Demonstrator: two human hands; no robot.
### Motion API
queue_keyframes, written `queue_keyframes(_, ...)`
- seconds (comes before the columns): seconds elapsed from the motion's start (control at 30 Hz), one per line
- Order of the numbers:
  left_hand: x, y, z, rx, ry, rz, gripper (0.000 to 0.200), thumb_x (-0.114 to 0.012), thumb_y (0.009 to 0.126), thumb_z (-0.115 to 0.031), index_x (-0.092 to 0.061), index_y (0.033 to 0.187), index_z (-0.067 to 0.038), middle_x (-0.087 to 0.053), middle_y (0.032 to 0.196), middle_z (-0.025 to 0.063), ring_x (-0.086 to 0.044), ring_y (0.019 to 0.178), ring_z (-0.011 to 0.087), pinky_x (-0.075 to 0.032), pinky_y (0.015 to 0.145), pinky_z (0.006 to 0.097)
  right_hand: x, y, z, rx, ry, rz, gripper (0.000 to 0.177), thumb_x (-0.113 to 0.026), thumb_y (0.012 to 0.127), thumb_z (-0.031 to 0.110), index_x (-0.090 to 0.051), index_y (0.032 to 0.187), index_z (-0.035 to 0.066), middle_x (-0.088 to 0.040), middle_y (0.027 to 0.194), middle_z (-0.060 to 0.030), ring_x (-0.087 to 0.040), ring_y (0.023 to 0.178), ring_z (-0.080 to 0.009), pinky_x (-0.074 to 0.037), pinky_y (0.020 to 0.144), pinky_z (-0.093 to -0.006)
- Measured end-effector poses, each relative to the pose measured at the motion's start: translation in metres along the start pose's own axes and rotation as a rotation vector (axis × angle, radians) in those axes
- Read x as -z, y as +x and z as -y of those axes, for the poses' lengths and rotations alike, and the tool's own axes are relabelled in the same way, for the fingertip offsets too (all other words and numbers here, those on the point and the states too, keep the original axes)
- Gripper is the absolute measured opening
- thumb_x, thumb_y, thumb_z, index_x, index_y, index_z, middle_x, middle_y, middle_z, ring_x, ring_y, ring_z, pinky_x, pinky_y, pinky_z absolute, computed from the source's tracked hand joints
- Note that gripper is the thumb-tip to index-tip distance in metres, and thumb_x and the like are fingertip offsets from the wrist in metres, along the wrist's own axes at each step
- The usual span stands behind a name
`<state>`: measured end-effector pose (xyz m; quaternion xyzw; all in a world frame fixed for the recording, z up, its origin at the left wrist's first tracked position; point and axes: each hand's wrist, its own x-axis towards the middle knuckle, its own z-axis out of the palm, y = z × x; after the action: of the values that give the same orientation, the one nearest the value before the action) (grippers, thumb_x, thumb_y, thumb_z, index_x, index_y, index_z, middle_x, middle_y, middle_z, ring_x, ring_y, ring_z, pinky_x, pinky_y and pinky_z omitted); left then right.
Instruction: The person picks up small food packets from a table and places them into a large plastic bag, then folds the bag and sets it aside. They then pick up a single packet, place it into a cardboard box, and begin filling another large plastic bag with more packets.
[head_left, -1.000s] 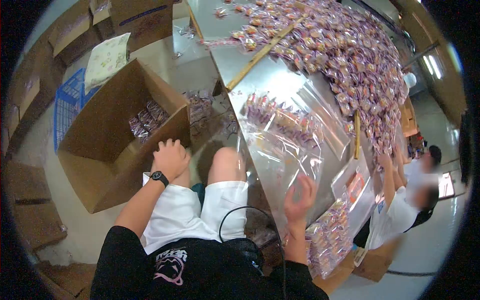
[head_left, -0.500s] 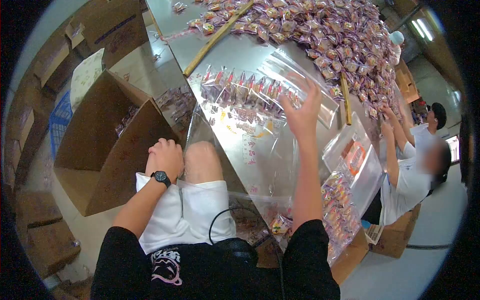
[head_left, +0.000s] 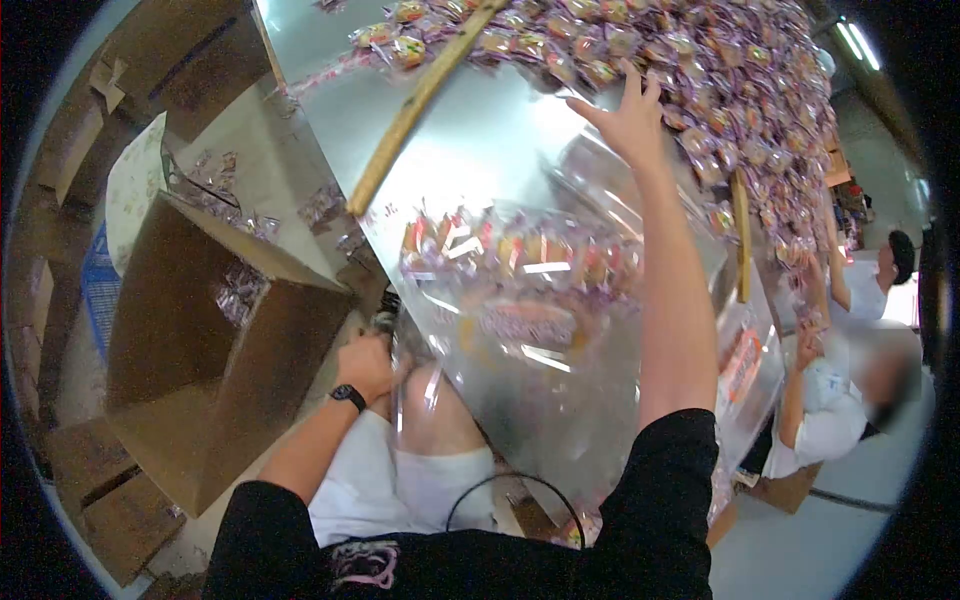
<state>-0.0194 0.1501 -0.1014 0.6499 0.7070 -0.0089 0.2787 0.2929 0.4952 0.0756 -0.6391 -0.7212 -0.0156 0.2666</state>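
Note:
My right hand [head_left: 632,118] reaches over the table with its fingers spread, just at the lower edge of a big pile of individually wrapped snacks [head_left: 735,90]. Below that arm a large clear plastic bag [head_left: 520,385] lies partly on the table and hangs over my lap. Wrapped snacks [head_left: 530,255] stand in a row at its far end, blurred by motion. My left hand [head_left: 368,365], below a black wristwatch [head_left: 348,397], is curled closed over my knee beside the bag's left edge. Whether it grips anything is hidden.
An open cardboard box [head_left: 215,340] with some packets inside stands on the left. A wooden strip [head_left: 425,105] and a shorter one [head_left: 742,235] border the pile. More printed bags [head_left: 745,365] lie right. A co-worker [head_left: 830,390] sits beyond them.
My right hand has moved from the bag up to the pile's edge. The bag with its row of snacks has shifted toward me and right. My left hand stays by the knee.

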Motion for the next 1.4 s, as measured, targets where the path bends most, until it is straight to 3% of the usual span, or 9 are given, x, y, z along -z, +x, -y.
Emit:
queue_keyframes(0.3, 0.033, 0.036, -0.002, 0.016, -0.041, 0.038, 0.041, -0.064, 0.088, -0.043, -0.075, 0.102, -0.006, -0.071, 0.110, 0.0181, -0.063, 0.112, 0.0407, -0.057, 0.086, 0.0508, -0.130, 0.135, 0.049, 0.080, -0.108, 0.076, 0.129, -0.068, 0.058, 0.093, -0.037, 0.160, 0.020, -0.013, 0.166, -0.0328, -0.016, 0.152, -0.0538, -0.027, 0.121, -0.0603)
queue_keyframes(0.47, 0.020, 0.042, -0.006, -0.129, 0.031, 0.070, 0.041, -0.062, 0.089, -0.041, -0.073, 0.114, -0.011, -0.067, 0.123, 0.0162, -0.054, 0.126, 0.0397, -0.049, 0.097, 0.0565, -0.190, 0.175, 0.038, -0.086, -0.287, 0.417, 0.119, -0.060, 0.063, 0.095, -0.035, 0.161, 0.032, 0.000, 0.172, -0.0180, 0.008, 0.154, -0.0539, -0.017, 0.110, -0.0825)
queue_keyframes(0.6, 0.015, 0.040, -0.014, -0.240, 0.210, 0.220, 0.038, -0.059, 0.091, -0.031, -0.071, 0.120, -0.011, -0.064, 0.128, 0.0139, -0.055, 0.124, 0.0377, -0.050, 0.095, 0.0565, -0.171, 0.156, 0.035, -0.083, -0.280, 0.347, 0.106, -0.061, 0.070, 0.086, -0.042, 0.158, 0.030, -0.007, 0.172, -0.0170, -0.003, 0.153, -0.0554, -0.021, 0.112, -0.0793)
queue_keyframes(0.67, -0.086, 0.046, 0.021, -0.190, -0.781, 0.080, 0.036, -0.057, 0.091, -0.027, -0.071, 0.120, -0.010, -0.064, 0.128, 0.0131, -0.055, 0.123, 0.0370, -0.050, 0.094, 0.0562, -0.169, 0.151, 0.030, -0.051, -0.297, 0.292, 0.102, -0.061, 0.073, 0.081, -0.044, 0.157, 0.025, -0.019, 0.170, -0.0146, -0.020, 0.150, -0.0550, -0.024, 0.113, -0.0759)
queue_keyframes(0.77, -0.101, 0.037, 0.020, -0.051, -1.025, -0.028, 0.033, -0.056, 0.091, -0.023, -0.072, 0.117, -0.009, -0.064, 0.129, 0.0120, -0.058, 0.117, 0.0349, -0.051, 0.092, 0.0561, -0.155, 0.128, 0.040, -0.056, -0.132, 0.301, 0.101, -0.061, 0.074, 0.078, -0.045, 0.156, 0.022, -0.025, 0.169, -0.0128, -0.030, 0.147, -0.0532, -0.026, 0.113, -0.0756)
queue_keyframes(0.8, -0.105, 0.038, 0.021, -0.049, -0.962, -0.043, 0.033, -0.056, 0.091, -0.023, -0.072, 0.117, -0.010, -0.065, 0.127, 0.0121, -0.058, 0.116, 0.0347, -0.051, 0.091, 0.0563, -0.149, 0.122, 0.048, -0.083, -0.260, 0.325, 0.105, -0.057, 0.076, 0.081, -0.038, 0.160, 0.020, -0.025, 0.170, -0.0072, -0.038, 0.145, -0.0488, -0.035, 0.114, -0.0616)
queue_keyframes(0.9, -0.102, 0.035, 0.022, 0.022, -1.038, -0.063, 0.032, -0.056, 0.091, -0.025, -0.073, 0.115, -0.010, -0.069, 0.119, 0.0126, -0.059, 0.115, 0.0344, -0.049, 0.092, 0.0575, -0.151, 0.113, 0.045, -0.087, -0.119, 0.287, 0.100, -0.060, 0.075, 0.078, -0.044, 0.156, 0.022, -0.026, 0.169, -0.0119, -0.033, 0.146, -0.0514, -0.026, 0.112, -0.0750)
queue_keyframes(1.07, 0.004, 0.023, -0.015, -0.247, 0.098, 0.041, 0.032, -0.060, 0.090, -0.033, -0.076, 0.101, -0.009, -0.073, 0.107, 0.0132, -0.059, 0.118, 0.0355, -0.045, 0.093, 0.0605, -0.159, 0.124, 0.048, -0.165, -0.146, 0.427, 0.106, -0.057, 0.076, 0.083, -0.033, 0.161, 0.025, -0.014, 0.172, -0.0087, -0.025, 0.151, -0.0502, -0.023, 0.111, -0.0793)
queue_keyframes(1.4, 0.014, 0.030, 0.007, -0.132, 0.063, 0.081, 0.043, -0.060, 0.092, -0.051, -0.079, 0.091, -0.013, -0.075, 0.099, 0.0145, -0.065, 0.110, 0.0372, -0.050, 0.090, 0.0597, -0.153, 0.096, 0.070, -0.194, -0.186, 0.178, 0.086, -0.064, 0.079, 0.070, -0.052, 0.148, 0.020, -0.038, 0.158, -0.0156, -0.044, 0.138, -0.0485, -0.032, 0.104, -0.0759)
